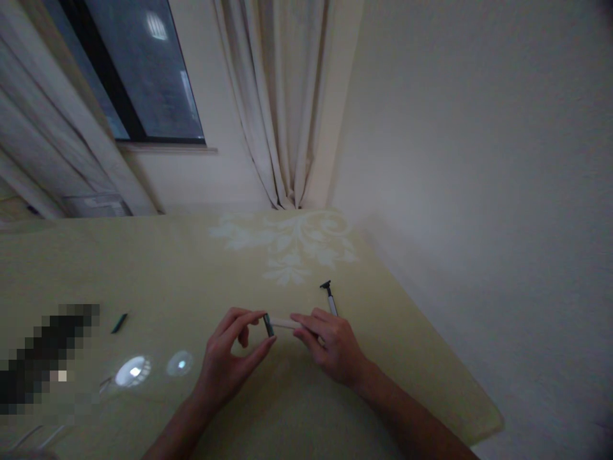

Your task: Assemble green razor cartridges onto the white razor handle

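Between the thumb and forefinger of my left hand (232, 354) is a small dark green piece (269, 324), held upright by its two ends. My right hand (335, 345) pinches a thin pale stick (285, 324), whose far end reaches the dark piece; whether they are joined I cannot tell. Just beyond my right hand lies a razor (330, 297) with a black head and a light handle, its lower end hidden by the hand. Another small dark green piece (119, 323) rests on the table, left of my left hand.
The yellow-green table (158, 268) has a pale floral pattern at the back. Its right edge runs along a wall (469, 160). Curtains (282, 102) and a window (143, 70) stand behind. A blurred dark object (43, 358) is at the left.
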`<state>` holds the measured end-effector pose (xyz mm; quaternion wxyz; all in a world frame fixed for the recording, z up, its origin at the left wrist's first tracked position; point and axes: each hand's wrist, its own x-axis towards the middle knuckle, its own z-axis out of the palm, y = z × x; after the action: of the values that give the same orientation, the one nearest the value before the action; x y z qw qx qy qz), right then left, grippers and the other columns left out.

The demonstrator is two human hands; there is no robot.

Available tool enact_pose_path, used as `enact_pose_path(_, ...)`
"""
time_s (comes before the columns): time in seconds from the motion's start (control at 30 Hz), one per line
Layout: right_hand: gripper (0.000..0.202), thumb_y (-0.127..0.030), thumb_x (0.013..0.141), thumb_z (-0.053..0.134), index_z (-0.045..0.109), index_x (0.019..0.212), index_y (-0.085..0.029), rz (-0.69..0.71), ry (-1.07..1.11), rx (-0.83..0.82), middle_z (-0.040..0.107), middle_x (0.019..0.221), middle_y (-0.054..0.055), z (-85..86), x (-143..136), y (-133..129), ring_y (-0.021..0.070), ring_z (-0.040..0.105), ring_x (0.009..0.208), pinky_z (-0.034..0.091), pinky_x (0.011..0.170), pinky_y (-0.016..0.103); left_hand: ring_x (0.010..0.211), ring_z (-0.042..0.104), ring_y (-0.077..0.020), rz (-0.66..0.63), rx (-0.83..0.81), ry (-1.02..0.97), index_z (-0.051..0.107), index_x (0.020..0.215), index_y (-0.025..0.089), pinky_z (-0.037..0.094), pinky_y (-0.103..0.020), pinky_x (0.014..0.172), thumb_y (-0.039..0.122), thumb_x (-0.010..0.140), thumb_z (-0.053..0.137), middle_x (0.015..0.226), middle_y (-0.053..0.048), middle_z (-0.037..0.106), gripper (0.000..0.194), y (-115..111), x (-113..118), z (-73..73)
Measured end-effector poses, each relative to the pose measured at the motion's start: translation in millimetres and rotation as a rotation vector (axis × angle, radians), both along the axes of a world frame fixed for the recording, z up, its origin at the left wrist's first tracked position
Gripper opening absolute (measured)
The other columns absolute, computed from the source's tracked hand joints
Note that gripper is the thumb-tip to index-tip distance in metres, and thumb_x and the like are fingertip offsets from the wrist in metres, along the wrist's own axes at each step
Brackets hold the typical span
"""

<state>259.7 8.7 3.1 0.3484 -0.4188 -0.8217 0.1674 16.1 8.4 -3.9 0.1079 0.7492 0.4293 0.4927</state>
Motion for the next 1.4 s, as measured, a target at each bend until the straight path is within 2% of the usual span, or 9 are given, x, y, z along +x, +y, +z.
enact_pose_path(0.17, 0.047, -0.049, 0.111, 0.048, 0.078, 0.129, -0.017, 0.085, 0.009, -0.029, 0.069, 0.081, 0.007, 0.5, -0.7, -0.7, 0.0174, 0.061, 0.069, 0.044, 0.064, 0.027, 0.066, 0.058, -0.0116, -0.027, -0.015, -0.007, 0.070, 0.124, 0.024, 0.054, -0.025, 0.066, 0.021, 0.091, 0.076, 0.096, -0.001, 0.063, 0.034, -0.2, 0.6, -0.7)
enact_pose_path(0.33, 0.045, -0.047, 0.110, 0.051, 0.078, 0.128, -0.016, 0.023, 0.063, -0.062, 0.068, 0.081, 0.007, 2.4, 0.0, -0.4, 0.0178, 0.062, 0.071, 0.046, 0.067, 0.028, 0.068, 0.060, -0.0128, -0.034, -0.014, -0.015, 0.071, 0.124, 0.024, 0.055, -0.026, 0.067, 0.025, 0.090, 0.079, 0.092, -0.001, 0.063, 0.035, -0.8, 0.2, -0.8)
enact_pose_path(0.47, 0.046, -0.048, 0.110, 0.051, 0.078, 0.129, -0.017, 0.083, 0.048, -0.072, 0.069, 0.081, 0.007, 1.7, 0.1, -0.3, 0.0175, 0.061, 0.069, 0.045, 0.065, 0.028, 0.066, 0.058, -0.0118, -0.033, -0.021, -0.019, 0.072, 0.123, 0.024, 0.054, -0.026, 0.066, 0.026, 0.091, 0.080, 0.093, -0.001, 0.064, 0.033, 0.0, -1.8, -2.3)
enact_pose_path(0.6, 0.045, -0.047, 0.110, 0.052, 0.078, 0.128, -0.016, 0.051, 0.078, -0.091, 0.068, 0.081, 0.007, 3.8, 1.3, -0.1, 0.0176, 0.061, 0.071, 0.045, 0.067, 0.028, 0.066, 0.057, -0.0121, -0.029, -0.028, -0.031, 0.073, 0.121, 0.023, 0.054, -0.026, 0.067, 0.029, 0.089, 0.082, 0.091, 0.000, 0.063, 0.034, 0.1, -2.2, -2.7)
enact_pose_path(0.77, 0.046, -0.048, 0.110, 0.052, 0.078, 0.128, -0.016, 0.135, 0.091, -0.118, 0.069, 0.080, 0.007, 5.0, 2.0, 0.5, 0.0178, 0.061, 0.070, 0.045, 0.067, 0.028, 0.064, 0.056, -0.0111, -0.046, -0.019, -0.035, 0.073, 0.120, 0.023, 0.053, -0.025, 0.066, 0.028, 0.090, 0.081, 0.093, -0.001, 0.063, 0.031, -0.4, -1.4, -2.1)
enact_pose_path(0.9, 0.045, -0.048, 0.110, 0.052, 0.077, 0.130, -0.017, 0.095, 0.099, -0.133, 0.069, 0.082, 0.007, 4.2, 2.9, 1.6, 0.0178, 0.061, 0.072, 0.045, 0.068, 0.028, 0.065, 0.057, -0.0116, -0.052, -0.021, -0.021, 0.072, 0.121, 0.024, 0.053, -0.026, 0.067, 0.031, 0.090, 0.082, 0.091, 0.000, 0.062, 0.033, -0.2, -1.3, -1.2)
enact_pose_path(1.07, 0.050, -0.051, 0.111, 0.047, 0.077, 0.131, -0.016, 0.153, 0.070, -0.111, 0.068, 0.080, 0.007, 3.9, 2.5, 0.5, 0.0183, 0.061, 0.072, 0.045, 0.068, 0.028, 0.065, 0.056, -0.0116, -0.071, -0.015, -0.030, 0.072, 0.121, 0.024, 0.053, -0.025, 0.064, 0.030, 0.091, 0.081, 0.091, 0.000, 0.063, 0.031, -0.5, -0.2, 0.4)
enact_pose_path(1.2, 0.049, -0.051, 0.111, 0.049, 0.077, 0.131, -0.016, 0.098, 0.071, -0.122, 0.070, 0.085, 0.008, 6.1, 3.7, 0.6, 0.0188, 0.063, 0.075, 0.046, 0.069, 0.029, 0.066, 0.057, -0.0122, -0.062, -0.015, -0.039, 0.072, 0.120, 0.024, 0.053, -0.025, 0.066, 0.031, 0.090, 0.082, 0.089, 0.000, 0.061, 0.032, -1.0, 0.3, 0.6)
enact_pose_path(1.4, 0.049, -0.051, 0.111, 0.049, 0.077, 0.130, -0.016, 0.147, 0.078, -0.126, 0.070, 0.084, 0.008, 5.9, 2.6, 1.4, 0.0178, 0.062, 0.074, 0.046, 0.069, 0.028, 0.066, 0.056, -0.0121, -0.060, -0.044, -0.033, 0.071, 0.120, 0.024, 0.052, -0.025, 0.065, 0.030, 0.091, 0.081, 0.091, 0.000, 0.061, 0.031, -1.2, -0.2, -1.5)
